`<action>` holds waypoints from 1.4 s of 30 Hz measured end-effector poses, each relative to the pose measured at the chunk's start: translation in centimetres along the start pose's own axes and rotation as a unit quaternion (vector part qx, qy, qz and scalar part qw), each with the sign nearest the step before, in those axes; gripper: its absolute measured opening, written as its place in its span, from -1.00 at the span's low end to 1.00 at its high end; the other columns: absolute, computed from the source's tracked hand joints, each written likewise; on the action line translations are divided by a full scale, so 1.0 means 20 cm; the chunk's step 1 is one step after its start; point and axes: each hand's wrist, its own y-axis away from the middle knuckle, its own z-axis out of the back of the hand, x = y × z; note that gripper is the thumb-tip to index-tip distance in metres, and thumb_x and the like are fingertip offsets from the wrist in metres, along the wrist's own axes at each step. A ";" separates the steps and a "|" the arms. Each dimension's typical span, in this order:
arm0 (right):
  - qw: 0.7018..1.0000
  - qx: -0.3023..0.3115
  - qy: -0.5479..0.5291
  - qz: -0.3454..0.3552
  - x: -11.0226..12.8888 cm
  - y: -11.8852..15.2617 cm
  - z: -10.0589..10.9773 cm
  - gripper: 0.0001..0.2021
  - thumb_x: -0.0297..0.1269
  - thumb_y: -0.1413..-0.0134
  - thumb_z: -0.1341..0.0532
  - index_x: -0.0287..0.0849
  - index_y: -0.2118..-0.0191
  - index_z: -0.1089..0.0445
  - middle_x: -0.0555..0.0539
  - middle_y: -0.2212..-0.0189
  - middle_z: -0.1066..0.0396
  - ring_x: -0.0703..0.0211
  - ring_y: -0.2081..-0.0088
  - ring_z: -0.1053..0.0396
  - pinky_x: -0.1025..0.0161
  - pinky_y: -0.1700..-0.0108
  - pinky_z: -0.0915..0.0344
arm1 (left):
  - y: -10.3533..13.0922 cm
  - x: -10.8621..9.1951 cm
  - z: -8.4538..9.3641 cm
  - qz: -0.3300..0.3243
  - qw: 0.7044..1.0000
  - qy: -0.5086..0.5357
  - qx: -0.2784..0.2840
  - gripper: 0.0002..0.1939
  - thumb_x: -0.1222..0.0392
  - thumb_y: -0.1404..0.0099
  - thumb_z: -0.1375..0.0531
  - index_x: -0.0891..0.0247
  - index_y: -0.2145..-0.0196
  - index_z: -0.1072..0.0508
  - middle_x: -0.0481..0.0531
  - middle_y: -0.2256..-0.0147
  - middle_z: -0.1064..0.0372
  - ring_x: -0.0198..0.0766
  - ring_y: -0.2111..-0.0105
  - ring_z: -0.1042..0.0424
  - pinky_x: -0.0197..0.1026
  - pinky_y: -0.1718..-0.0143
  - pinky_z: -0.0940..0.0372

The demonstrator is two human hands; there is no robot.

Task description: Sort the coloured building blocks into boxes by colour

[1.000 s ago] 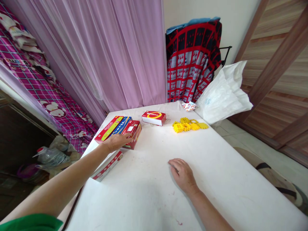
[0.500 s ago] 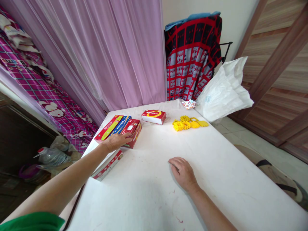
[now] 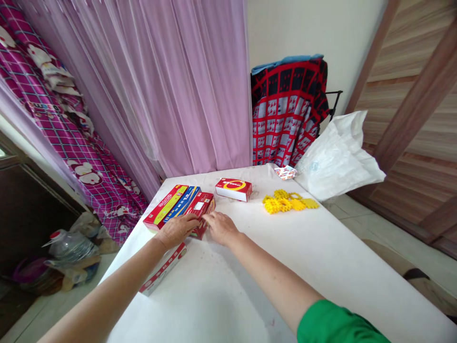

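Several flat cardboard boxes stand side by side at the table's left: a red and yellow box (image 3: 164,205), a blue box (image 3: 184,202) and a dark red box (image 3: 203,204). My left hand (image 3: 178,228) lies over the near end of the row, its curled fingers on the dark red box. From the right, my right hand (image 3: 222,228) grips that same box at its near right side, fingertips close to the left hand's. A white and red box (image 3: 164,270) is partly hidden below my left wrist.
Another red box (image 3: 233,188) lies apart at the back of the white table (image 3: 228,290). Right of it are yellow gear-shaped pieces (image 3: 289,202), a crumpled colourful wrapper (image 3: 285,172) and a white plastic bag (image 3: 339,155) at the edge. A purple curtain (image 3: 203,95) hangs behind.
My right hand has moved from the middle of the table up and left to the dark red box. The left hand stays on the boxes. The view has tilted slightly upward.
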 end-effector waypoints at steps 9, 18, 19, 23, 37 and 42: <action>0.998 0.068 0.002 -0.007 -0.04 -0.13 -0.02 -0.63 -0.36 -0.16 -0.03 0.00 -0.06 -0.32 -0.10 0.07 -0.46 0.05 0.08 -0.42 0.20 0.17 -0.26 | 0.01 0.03 -0.07 0.007 0.999 0.047 -0.022 -0.71 0.15 -0.41 0.05 0.05 0.10 -0.44 -0.04 0.00 -0.39 -0.31 0.20 -0.45 -0.30 0.21 -0.34; 0.991 0.125 -0.043 0.013 -0.05 -0.19 -0.01 -0.72 -0.28 -0.08 -0.13 0.04 0.09 -0.46 0.02 0.14 -0.53 0.12 0.15 -0.46 0.30 0.26 -0.26 | 0.01 0.04 -0.10 0.013 0.997 0.071 -0.030 -0.71 0.13 -0.41 0.06 0.07 0.09 -0.43 -0.02 0.01 -0.40 -0.28 0.14 -0.44 -0.24 0.13 -0.32; 0.991 0.127 -0.048 0.018 -0.05 -0.20 -0.01 -0.72 -0.29 -0.07 -0.15 0.04 0.11 -0.47 0.03 0.14 -0.53 0.13 0.15 -0.46 0.31 0.25 -0.26 | 0.01 0.04 -0.10 0.015 0.997 0.072 -0.029 -0.71 0.12 -0.41 0.06 0.06 0.09 -0.43 -0.02 0.01 -0.39 -0.27 0.14 -0.44 -0.24 0.13 -0.31; 0.989 0.128 -0.061 0.028 -0.06 -0.20 -0.01 -0.74 -0.31 -0.05 -0.16 0.05 0.15 -0.50 0.07 0.17 -0.54 0.15 0.16 -0.46 0.33 0.25 -0.26 | 0.01 0.03 -0.08 0.041 0.996 0.075 -0.024 -0.74 0.11 -0.40 0.04 0.09 0.11 -0.41 0.00 0.11 -0.44 -0.26 0.18 -0.45 -0.23 0.16 -0.32; 0.990 0.095 -0.096 0.030 -0.08 -0.17 -0.06 -0.74 -0.32 -0.11 -0.12 0.01 0.13 -0.49 0.05 0.18 -0.55 0.15 0.15 -0.47 0.30 0.17 -0.30 | 0.02 -0.02 -0.05 0.092 0.993 0.072 -0.026 -0.78 0.09 -0.40 0.01 0.12 0.16 -0.39 -0.03 0.20 -0.50 -0.25 0.22 -0.48 -0.25 0.23 -0.32; 0.987 0.073 -0.138 0.031 -0.07 -0.14 -0.09 -0.72 -0.39 -0.06 -0.13 -0.04 0.11 -0.42 0.03 0.22 -0.55 0.16 0.16 -0.48 0.30 0.17 -0.30 | 0.03 -0.03 -0.08 0.092 0.993 0.063 -0.038 -0.70 0.11 -0.41 0.06 0.14 0.11 -0.43 0.05 0.11 -0.51 -0.22 0.16 -0.49 -0.23 0.17 -0.35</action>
